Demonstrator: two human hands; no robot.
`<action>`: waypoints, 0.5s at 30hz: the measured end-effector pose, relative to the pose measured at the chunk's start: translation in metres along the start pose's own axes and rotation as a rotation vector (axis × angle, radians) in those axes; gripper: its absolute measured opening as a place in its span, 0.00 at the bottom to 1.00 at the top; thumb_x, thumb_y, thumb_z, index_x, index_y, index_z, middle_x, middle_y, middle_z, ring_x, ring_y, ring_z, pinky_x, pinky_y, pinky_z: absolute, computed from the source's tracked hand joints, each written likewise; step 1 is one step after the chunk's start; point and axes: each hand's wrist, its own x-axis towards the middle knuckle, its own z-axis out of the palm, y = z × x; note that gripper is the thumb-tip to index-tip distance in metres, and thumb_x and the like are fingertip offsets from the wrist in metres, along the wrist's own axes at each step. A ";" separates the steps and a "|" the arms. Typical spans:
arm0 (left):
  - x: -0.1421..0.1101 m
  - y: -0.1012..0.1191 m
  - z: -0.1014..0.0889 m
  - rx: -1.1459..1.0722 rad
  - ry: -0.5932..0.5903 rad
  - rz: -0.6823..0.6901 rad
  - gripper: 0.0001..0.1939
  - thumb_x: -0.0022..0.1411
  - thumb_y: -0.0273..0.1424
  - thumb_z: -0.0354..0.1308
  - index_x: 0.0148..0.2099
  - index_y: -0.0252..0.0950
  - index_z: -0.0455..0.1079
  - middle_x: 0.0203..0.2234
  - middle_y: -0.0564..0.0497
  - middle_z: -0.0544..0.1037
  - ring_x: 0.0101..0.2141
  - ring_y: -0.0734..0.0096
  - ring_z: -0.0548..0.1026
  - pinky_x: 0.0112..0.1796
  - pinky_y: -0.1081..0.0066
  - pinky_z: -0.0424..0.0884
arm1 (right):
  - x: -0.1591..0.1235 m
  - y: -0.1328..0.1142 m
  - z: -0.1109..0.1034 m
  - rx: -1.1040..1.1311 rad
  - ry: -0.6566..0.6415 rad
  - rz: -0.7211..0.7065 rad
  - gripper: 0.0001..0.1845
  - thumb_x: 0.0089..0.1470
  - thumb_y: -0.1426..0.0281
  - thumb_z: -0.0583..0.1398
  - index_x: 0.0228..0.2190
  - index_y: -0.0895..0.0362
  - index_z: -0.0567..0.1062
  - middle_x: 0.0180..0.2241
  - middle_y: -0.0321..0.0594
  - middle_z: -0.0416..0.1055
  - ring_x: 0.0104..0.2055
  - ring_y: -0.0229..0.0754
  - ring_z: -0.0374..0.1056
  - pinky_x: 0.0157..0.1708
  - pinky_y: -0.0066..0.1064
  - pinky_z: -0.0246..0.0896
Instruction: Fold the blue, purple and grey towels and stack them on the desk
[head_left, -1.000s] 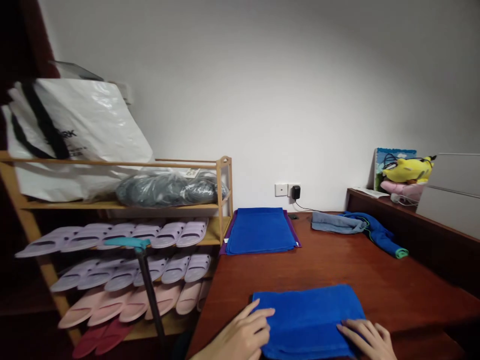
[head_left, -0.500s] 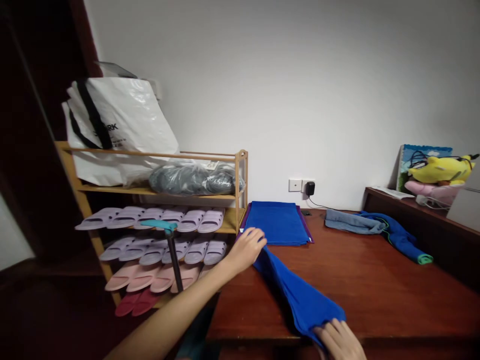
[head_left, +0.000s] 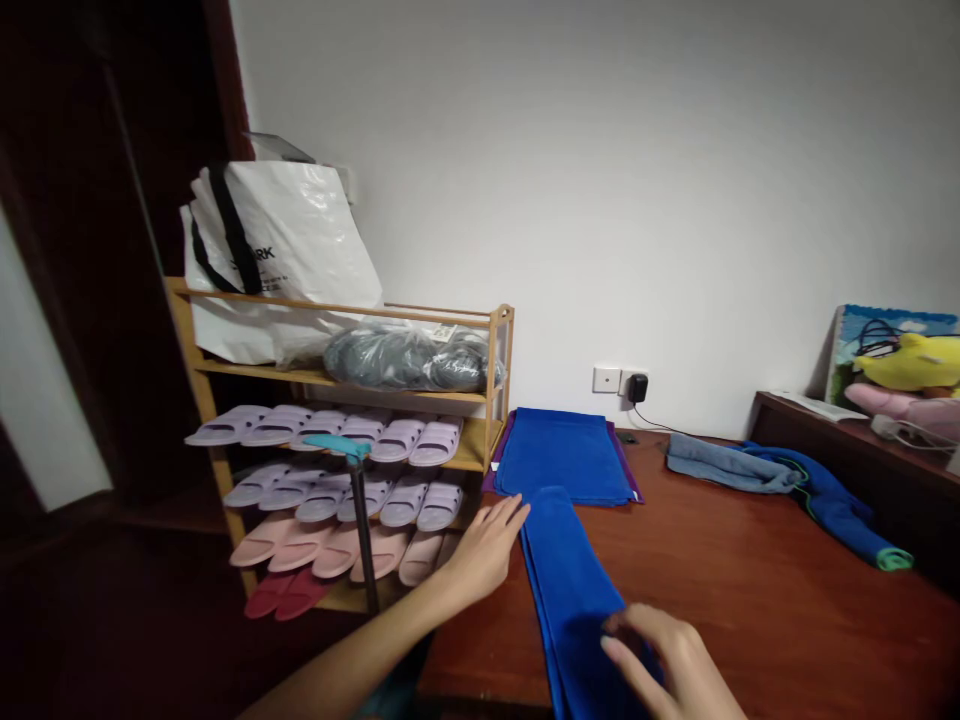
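A long folded blue cloth [head_left: 564, 590] lies on the wooden table [head_left: 720, 580], running from the table's middle toward its front edge. At the cloth's far left corner rests my left hand [head_left: 487, 548], fingers stretched out and nothing gripped. My right hand [head_left: 675, 655] hovers over the near right part of the cloth, thumb and fingers apart; whether it touches the fabric I cannot tell. Just beyond the far end sits a flat stack of blue cloths [head_left: 562, 455], with a purple cloth [head_left: 624, 465] showing beneath.
Left of the table stands a wooden shoe rack [head_left: 420, 398] with several slippers, a white bag [head_left: 300, 235] and plastic-wrapped grey items [head_left: 409, 358]. A black pole with a teal top [head_left: 337, 446] stands before it. Rumpled clothing [head_left: 836, 505] lies at the table's back right.
Both hands have let go of the blue cloth, which was held taut and slanted; it now lies flatter and straighter. The view has turned slightly left.
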 end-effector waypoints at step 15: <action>-0.050 0.051 -0.006 -0.080 -0.088 -0.022 0.30 0.66 0.40 0.46 0.66 0.31 0.51 0.63 0.38 0.52 0.62 0.52 0.48 0.59 0.50 0.48 | 0.097 -0.017 0.059 -0.443 -0.273 0.035 0.16 0.51 0.76 0.47 0.37 0.64 0.71 0.35 0.58 0.73 0.39 0.55 0.71 0.36 0.39 0.60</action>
